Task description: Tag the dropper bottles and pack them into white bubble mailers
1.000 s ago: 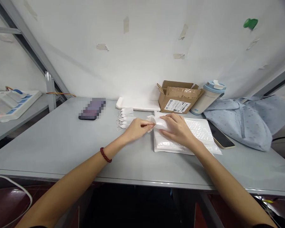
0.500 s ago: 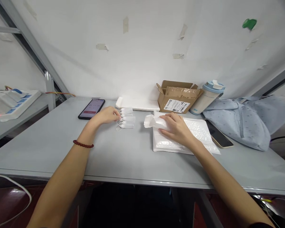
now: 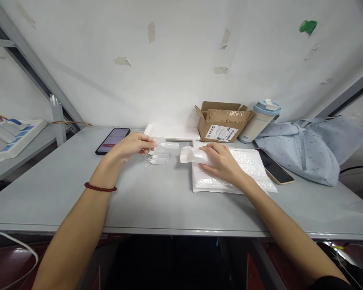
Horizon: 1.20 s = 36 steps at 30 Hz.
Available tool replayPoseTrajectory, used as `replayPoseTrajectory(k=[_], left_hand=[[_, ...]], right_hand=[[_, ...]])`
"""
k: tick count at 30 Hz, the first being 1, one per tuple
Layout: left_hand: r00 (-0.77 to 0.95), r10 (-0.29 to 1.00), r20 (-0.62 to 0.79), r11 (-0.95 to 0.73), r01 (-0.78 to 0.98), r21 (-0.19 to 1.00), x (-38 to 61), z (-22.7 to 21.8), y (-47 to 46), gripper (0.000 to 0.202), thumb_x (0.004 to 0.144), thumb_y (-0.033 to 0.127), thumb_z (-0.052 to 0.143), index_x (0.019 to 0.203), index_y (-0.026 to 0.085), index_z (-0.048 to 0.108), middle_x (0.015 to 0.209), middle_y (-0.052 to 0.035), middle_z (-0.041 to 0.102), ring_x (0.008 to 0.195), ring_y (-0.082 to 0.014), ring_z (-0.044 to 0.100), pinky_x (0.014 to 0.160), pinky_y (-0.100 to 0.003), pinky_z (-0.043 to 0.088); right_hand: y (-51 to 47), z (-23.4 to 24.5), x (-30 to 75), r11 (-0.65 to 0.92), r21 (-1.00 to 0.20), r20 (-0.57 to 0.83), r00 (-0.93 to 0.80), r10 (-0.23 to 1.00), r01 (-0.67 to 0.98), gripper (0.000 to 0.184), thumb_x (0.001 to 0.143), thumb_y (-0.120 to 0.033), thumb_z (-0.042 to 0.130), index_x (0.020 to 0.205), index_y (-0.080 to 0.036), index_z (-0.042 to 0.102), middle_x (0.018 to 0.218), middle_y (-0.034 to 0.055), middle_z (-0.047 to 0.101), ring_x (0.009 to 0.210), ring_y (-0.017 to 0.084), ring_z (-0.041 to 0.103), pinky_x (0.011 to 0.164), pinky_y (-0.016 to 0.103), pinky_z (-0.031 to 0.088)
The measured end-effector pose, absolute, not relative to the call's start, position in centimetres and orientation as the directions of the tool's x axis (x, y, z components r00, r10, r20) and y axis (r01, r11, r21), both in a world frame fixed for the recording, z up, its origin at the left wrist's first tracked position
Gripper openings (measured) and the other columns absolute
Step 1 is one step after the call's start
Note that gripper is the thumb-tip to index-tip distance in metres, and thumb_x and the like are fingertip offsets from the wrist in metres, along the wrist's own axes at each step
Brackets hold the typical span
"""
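My left hand [image 3: 130, 144] pinches a small white packet [image 3: 168, 145] and holds it just above a short row of similar white packets [image 3: 157, 157] on the grey table [image 3: 145, 197]. A dark red bead bracelet sits on that wrist. My right hand [image 3: 220, 161] rests closed on a white padded bag [image 3: 191, 154], holding its open end over a stack of white bubble mailers [image 3: 248, 169].
A black phone [image 3: 112, 140] lies lit at the back left. A white flat tray [image 3: 172, 132], an open cardboard box [image 3: 221, 125], a lidded cup [image 3: 260, 121], a second phone [image 3: 274, 171] and a pale blue cloth bag [image 3: 305, 149] line the back and right.
My left hand left the padded bag, went left to the row of small packets, and now lifts one of them. My right hand stayed on the bag.
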<state>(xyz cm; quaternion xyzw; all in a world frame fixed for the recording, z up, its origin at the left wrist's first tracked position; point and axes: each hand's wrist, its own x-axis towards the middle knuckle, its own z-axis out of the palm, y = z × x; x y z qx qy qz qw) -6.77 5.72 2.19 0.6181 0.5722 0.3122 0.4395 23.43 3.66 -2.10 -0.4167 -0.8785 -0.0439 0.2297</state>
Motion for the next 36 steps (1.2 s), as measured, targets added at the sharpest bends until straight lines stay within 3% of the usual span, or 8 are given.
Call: replayPoseTrajectory(k=[6, 9, 13, 18, 22, 25, 28, 36], left_hand=[[0.323, 0.932, -0.164, 0.047, 0.341, 0.939, -2.3, -0.2, 5.1, 0.011, 0.067, 0.025, 0.069, 0.065, 0.014, 0.067, 0.063, -0.0018, 0.057, 0.052, -0.0076, 0.044, 0.048, -0.02, 0.035], [0.265, 0.959, -0.096, 0.018, 0.281, 0.96, 0.0, -1.6, 4.5, 0.014, 0.069, 0.027, 0.068, 0.07, 0.013, 0.068, 0.061, -0.0007, 0.059, 0.046, -0.0058, 0.043, 0.045, -0.02, 0.034], [0.256, 0.964, -0.071, 0.019, 0.197, 0.98, 1.3, -2.1, 3.8, 0.022, 0.072, 0.035, 0.068, 0.073, 0.013, 0.068, 0.048, 0.004, 0.05, 0.037, -0.0045, 0.035, 0.039, -0.02, 0.026], [0.291, 0.95, -0.11, 0.095, 0.068, 0.993, 1.6, -2.0, 3.3, 0.025, 0.07, 0.037, 0.071, 0.067, 0.013, 0.066, 0.046, 0.0067, 0.04, 0.039, -0.0036, 0.029, 0.038, -0.019, 0.021], [0.311, 0.95, -0.031, 0.0, 0.098, 0.995, 2.6, -2.9, 2.7, 0.019, 0.073, 0.031, 0.063, 0.065, 0.014, 0.066, 0.043, 0.0065, 0.039, 0.041, -0.0053, 0.03, 0.041, -0.021, 0.021], [0.313, 0.949, 0.043, -0.098, 0.162, 0.982, 3.5, -3.6, 2.2, 0.026, 0.072, 0.021, 0.053, 0.046, 0.016, 0.049, 0.04, 0.0053, 0.039, 0.041, -0.0065, 0.033, 0.043, -0.022, 0.022], [0.33, 0.943, 0.038, -0.109, 0.199, 0.974, 3.7, -3.5, 1.9, 0.028, 0.072, 0.02, 0.048, 0.045, 0.017, 0.042, 0.04, 0.0054, 0.038, 0.04, -0.0067, 0.034, 0.043, -0.022, 0.022], [0.615, 0.788, 0.009, -0.209, 0.255, 0.944, 3.2, -1.4, 0.9, 0.039, 0.085, 0.026, 0.042, 0.047, 0.019, 0.037, 0.036, 0.005, 0.04, 0.037, -0.0072, 0.034, 0.043, -0.022, 0.026]], right_hand=[[3.8, -2.3, 23.6, 0.673, -0.159, 0.46, -0.549, 0.698, 0.723, 0.038, 0.081, -0.033, 0.06, 0.116, -0.02, 0.054, 0.108, 0.0115, 0.057, 0.1, 0.027, 0.054, 0.084, 0.042, 0.041], [3.8, -2.3, 23.6, 0.687, -0.167, 0.461, -0.56, 0.689, 0.707, 0.038, 0.081, -0.032, 0.06, 0.117, -0.019, 0.054, 0.107, 0.0113, 0.058, 0.1, 0.027, 0.054, 0.085, 0.042, 0.041], [3.8, -2.3, 23.6, 0.695, -0.185, 0.455, -0.566, 0.687, 0.695, 0.037, 0.082, -0.031, 0.059, 0.117, -0.019, 0.054, 0.107, 0.0112, 0.058, 0.1, 0.027, 0.055, 0.085, 0.042, 0.041], [3.6, -2.0, 23.6, 0.72, -0.21, 0.482, -0.57, 0.665, 0.662, 0.037, 0.081, -0.031, 0.06, 0.116, -0.022, 0.054, 0.106, 0.01, 0.058, 0.098, 0.026, 0.056, 0.082, 0.04, 0.042], [3.4, -2.0, 23.3, 0.752, -0.183, 0.491, -0.604, 0.628, 0.634, 0.036, 0.079, -0.028, 0.062, 0.113, -0.021, 0.056, 0.104, 0.0094, 0.059, 0.097, 0.025, 0.057, 0.082, 0.039, 0.041], [3.2, -2.1, 23.1, 0.76, -0.14, 0.473, -0.632, 0.615, 0.635, 0.034, 0.078, -0.026, 0.061, 0.111, -0.021, 0.059, 0.103, 0.0091, 0.06, 0.096, 0.025, 0.057, 0.083, 0.04, 0.04], [3.2, -2.1, 23.1, 0.764, -0.123, 0.468, -0.642, 0.608, 0.633, 0.033, 0.078, -0.026, 0.06, 0.11, -0.022, 0.059, 0.102, 0.0091, 0.06, 0.094, 0.025, 0.057, 0.082, 0.039, 0.04], [3.3, -2.2, 23.2, 0.766, -0.069, 0.491, -0.647, 0.583, 0.639, 0.034, 0.076, -0.027, 0.063, 0.108, -0.019, 0.06, 0.1, 0.0106, 0.059, 0.091, 0.025, 0.055, 0.078, 0.038, 0.041]])
